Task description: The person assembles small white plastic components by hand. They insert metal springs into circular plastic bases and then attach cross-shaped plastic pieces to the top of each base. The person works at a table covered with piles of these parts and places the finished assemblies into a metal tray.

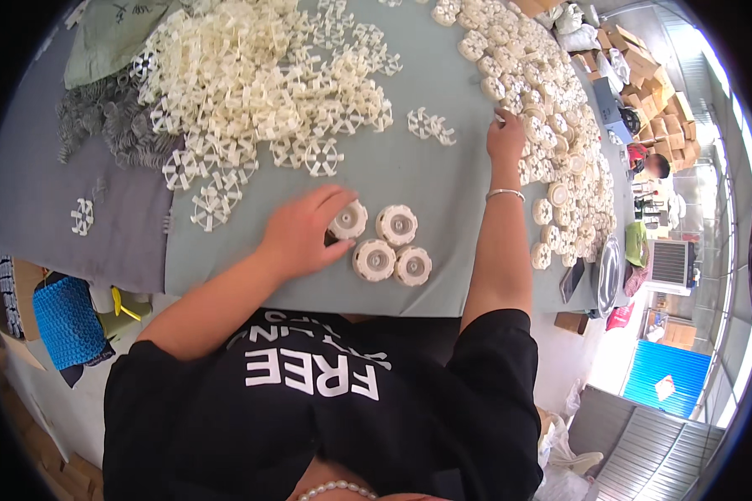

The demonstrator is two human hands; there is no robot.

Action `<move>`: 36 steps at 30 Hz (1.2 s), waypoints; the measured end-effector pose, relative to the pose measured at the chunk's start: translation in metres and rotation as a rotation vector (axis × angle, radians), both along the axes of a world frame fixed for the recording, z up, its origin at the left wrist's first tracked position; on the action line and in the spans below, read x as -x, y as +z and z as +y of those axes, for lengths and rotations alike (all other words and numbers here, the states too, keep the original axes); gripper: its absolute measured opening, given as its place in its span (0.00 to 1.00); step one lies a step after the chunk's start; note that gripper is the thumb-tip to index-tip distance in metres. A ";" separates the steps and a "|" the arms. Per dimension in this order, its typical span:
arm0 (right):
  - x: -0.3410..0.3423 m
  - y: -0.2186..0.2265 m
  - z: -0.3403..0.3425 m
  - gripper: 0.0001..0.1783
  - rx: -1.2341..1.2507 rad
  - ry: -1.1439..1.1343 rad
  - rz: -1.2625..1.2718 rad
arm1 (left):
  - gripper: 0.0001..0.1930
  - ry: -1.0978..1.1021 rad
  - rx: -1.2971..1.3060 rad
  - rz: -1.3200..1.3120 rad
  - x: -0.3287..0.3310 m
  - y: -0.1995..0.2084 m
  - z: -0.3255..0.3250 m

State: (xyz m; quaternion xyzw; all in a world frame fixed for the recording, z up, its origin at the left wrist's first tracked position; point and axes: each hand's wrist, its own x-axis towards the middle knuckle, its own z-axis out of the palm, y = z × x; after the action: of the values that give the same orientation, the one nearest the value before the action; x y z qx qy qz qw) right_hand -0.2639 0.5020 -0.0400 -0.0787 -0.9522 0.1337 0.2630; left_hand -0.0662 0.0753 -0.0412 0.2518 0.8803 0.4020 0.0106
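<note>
My left hand [305, 232] curves its fingers and thumb around a white round scalloped part [350, 220] on the table. Three more such parts are grouped to its right: an upper scalloped part [397, 225], a lower one [374, 260] and a third one [414, 265]. My right hand [506, 138] reaches out to the left edge of a spread of white round parts [556, 138]. Its fingers are bent together, and whatever lies between them is too small to make out. A small cluster of white spoked pieces [430, 126] lies left of the right hand.
A large heap of white spoked pieces [251, 83] fills the table's far left. Beside it are grey coil springs [113, 121] and a greenish sack [113, 42]. A metal tray [607, 271] and a phone-like dark slab [571, 281] sit near the right edge. A person [650, 163] is in the background.
</note>
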 end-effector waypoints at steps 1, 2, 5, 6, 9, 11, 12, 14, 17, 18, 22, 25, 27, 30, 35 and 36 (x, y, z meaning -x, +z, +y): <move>0.016 -0.003 -0.007 0.17 0.024 0.009 -0.011 | 0.34 0.007 0.000 -0.002 0.000 -0.001 -0.002; 0.028 -0.004 -0.010 0.17 0.043 0.008 -0.022 | 0.34 0.005 -0.005 -0.003 0.000 -0.001 -0.001; 0.066 -0.011 -0.022 0.19 0.073 0.037 -0.003 | 0.35 -0.006 0.007 0.044 0.002 0.000 0.000; 0.078 -0.012 -0.025 0.19 0.080 0.048 0.011 | 0.35 -0.013 0.016 0.069 0.003 0.002 0.000; 0.116 -0.013 -0.048 0.22 0.101 0.168 -0.037 | 0.35 -0.015 -0.001 -0.037 0.005 0.010 0.001; 0.137 -0.014 -0.060 0.22 0.072 0.234 -0.037 | 0.34 -0.027 0.003 -0.038 0.006 0.011 0.004; 0.147 -0.012 -0.070 0.22 0.086 0.292 -0.091 | 0.34 -0.029 0.005 -0.041 0.008 0.011 0.005; 0.157 -0.002 -0.107 0.21 0.127 0.429 -0.224 | 0.34 -0.014 -0.023 -0.055 0.010 0.013 0.002; 0.177 -0.009 -0.112 0.17 -0.022 0.424 -0.261 | 0.34 -0.034 -0.055 -0.057 0.009 0.013 0.003; 0.182 -0.012 -0.110 0.16 0.006 0.425 -0.217 | 0.35 -0.040 -0.059 -0.050 0.010 0.010 0.002; 0.118 0.044 -0.117 0.20 0.628 0.493 -0.345 | 0.37 -0.034 -0.056 -0.053 0.009 0.001 0.001; -0.007 0.087 -0.160 0.12 0.841 0.590 -0.292 | 0.38 -0.041 -0.049 -0.161 0.010 0.012 -0.002; -0.083 0.066 -0.154 0.09 0.813 0.784 -0.337 | 0.38 -0.035 -0.042 -0.123 0.009 0.010 0.002; -0.164 0.064 -0.198 0.12 0.478 0.905 -0.398 | 0.38 -0.005 -0.075 -0.095 0.007 0.005 0.001; -0.187 0.054 -0.212 0.12 0.229 0.938 -0.311 | 0.37 -0.030 -0.080 -0.148 0.009 0.004 -0.001; -0.181 0.053 -0.202 0.13 0.265 0.890 -0.258 | 0.36 -0.033 -0.068 -0.135 0.008 0.006 -0.003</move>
State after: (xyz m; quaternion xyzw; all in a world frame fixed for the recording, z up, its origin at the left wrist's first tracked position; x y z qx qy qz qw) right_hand -0.0827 0.3003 0.0130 0.2876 -0.8930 0.3428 0.0476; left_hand -0.0745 0.0726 -0.0348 0.2387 0.8593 0.4473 0.0681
